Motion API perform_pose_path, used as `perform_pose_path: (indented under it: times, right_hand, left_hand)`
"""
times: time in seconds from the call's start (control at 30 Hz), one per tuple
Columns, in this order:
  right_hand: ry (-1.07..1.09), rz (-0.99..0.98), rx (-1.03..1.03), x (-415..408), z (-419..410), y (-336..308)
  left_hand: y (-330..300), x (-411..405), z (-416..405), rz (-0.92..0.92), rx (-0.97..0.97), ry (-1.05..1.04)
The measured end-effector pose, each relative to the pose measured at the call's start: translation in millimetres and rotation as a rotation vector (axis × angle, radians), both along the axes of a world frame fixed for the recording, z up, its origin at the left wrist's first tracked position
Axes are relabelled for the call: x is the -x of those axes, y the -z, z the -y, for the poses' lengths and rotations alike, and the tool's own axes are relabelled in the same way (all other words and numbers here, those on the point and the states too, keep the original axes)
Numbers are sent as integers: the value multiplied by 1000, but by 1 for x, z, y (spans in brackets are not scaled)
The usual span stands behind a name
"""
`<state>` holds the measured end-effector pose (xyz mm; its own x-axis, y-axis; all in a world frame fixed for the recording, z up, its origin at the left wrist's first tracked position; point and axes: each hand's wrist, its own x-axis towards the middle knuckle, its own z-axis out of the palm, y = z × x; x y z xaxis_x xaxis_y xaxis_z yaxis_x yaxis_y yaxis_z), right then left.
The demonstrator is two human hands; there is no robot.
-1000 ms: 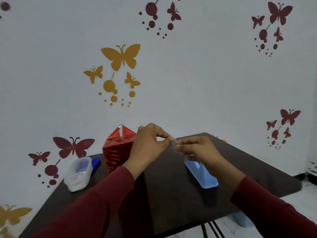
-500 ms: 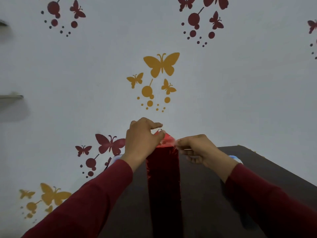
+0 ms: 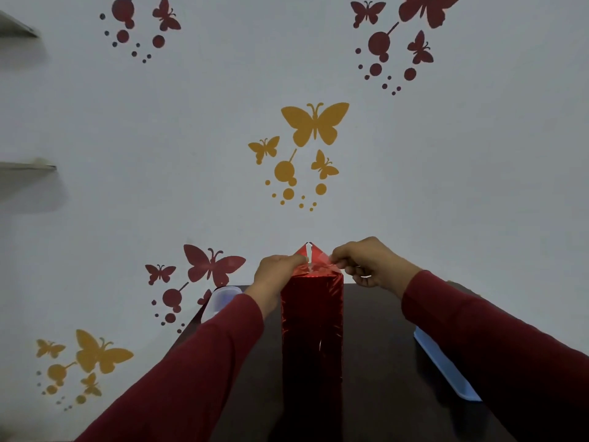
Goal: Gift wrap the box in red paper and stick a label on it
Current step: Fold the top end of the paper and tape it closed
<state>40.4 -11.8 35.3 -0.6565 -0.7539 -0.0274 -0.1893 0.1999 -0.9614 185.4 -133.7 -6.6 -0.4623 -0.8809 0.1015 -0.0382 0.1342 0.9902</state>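
Note:
A tall box wrapped in shiny red paper (image 3: 312,330) stands upright on the dark table (image 3: 379,362) in front of me. Its top end is folded into a triangular flap (image 3: 314,252) that points up. A strip of clear tape (image 3: 318,266) stretches across the base of that flap. My left hand (image 3: 277,272) pinches the tape's left end at the box's top left edge. My right hand (image 3: 369,263) pinches the right end just off the top right corner. No label shows.
A clear plastic container (image 3: 220,303) lies at the table's far left corner. A light blue tray-like object (image 3: 446,368) sits on the right, partly behind my right sleeve. A wall with butterfly stickers rises close behind the table.
My view swung left, so the red box is now centred. Both hands carried the tape strip from mid-air over the table onto the box's top flap, then spread slightly apart.

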Motion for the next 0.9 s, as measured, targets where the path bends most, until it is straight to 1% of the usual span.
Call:
perform_pose_path:
  times: [0.07, 0.27, 0.73, 0.9]
  right_hand:
    - [-3, -7, -19, 1, 2, -1]
    - [-4, -46, -56, 2, 9, 1]
    - [22, -274, -116, 0, 17, -2]
    - [30, -278, -152, 3, 20, -1]
  left_hand:
    - [3, 6, 3, -20, -21, 15]
    - [8, 11, 3, -21, 3, -33]
    - [13, 14, 6, -4, 45, -55]
    - [15, 15, 8, -6, 64, -51]
